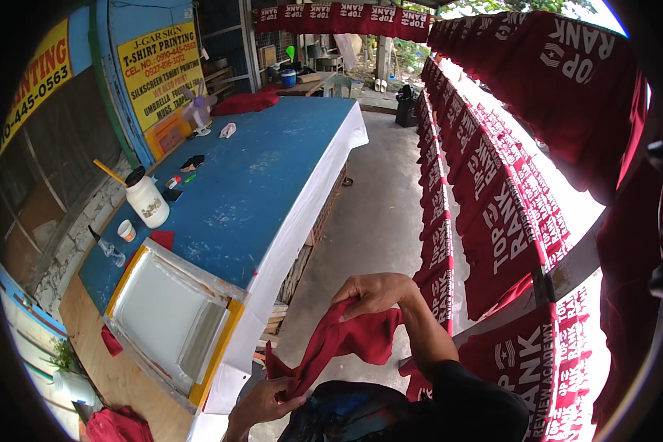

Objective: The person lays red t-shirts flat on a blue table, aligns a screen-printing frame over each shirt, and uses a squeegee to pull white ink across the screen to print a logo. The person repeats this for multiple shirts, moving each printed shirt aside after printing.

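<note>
Dark shirt (361,414) (cropped), cloth (323,345) in both hands (376,292) (269,400)

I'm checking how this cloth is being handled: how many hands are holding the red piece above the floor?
2: the left hand grips the lower-left part of the red cloth, and the right hand grips it higher up. No other hand shows.

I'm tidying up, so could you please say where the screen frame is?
In the head view, the screen frame lies lower left on the table, between the cup and left hand.
</note>
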Action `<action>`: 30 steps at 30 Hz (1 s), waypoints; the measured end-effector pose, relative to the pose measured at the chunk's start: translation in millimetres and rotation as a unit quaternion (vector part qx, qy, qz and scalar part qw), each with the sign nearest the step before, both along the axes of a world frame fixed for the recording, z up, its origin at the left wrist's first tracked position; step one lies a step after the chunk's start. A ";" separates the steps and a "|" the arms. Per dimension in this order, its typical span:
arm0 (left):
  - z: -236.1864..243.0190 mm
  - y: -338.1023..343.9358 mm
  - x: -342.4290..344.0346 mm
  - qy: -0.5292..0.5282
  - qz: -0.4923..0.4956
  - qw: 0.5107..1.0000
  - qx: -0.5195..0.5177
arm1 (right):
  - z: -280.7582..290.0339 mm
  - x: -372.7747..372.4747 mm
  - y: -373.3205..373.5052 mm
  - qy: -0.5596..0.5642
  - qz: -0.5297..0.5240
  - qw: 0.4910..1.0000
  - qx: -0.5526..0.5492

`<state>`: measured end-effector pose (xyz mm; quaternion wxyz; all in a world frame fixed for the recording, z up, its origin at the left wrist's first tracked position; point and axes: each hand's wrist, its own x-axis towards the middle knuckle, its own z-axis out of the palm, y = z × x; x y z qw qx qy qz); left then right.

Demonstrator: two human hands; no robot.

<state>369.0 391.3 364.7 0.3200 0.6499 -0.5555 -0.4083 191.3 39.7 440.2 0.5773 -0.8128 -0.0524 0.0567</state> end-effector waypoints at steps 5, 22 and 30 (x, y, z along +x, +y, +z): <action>-29.1 -83.6 30.1 0.180 0.004 0.976 0.122 | 3.3 21.8 -62.6 -0.050 -0.047 0.998 0.008; -9.3 -363.4 228.9 0.068 -0.119 0.974 0.183 | 17.3 126.8 -299.9 -0.039 -0.160 0.986 -0.034; -29.1 -419.5 265.1 0.259 0.182 0.905 0.283 | 11.7 183.5 -402.0 -0.055 -0.102 0.993 0.017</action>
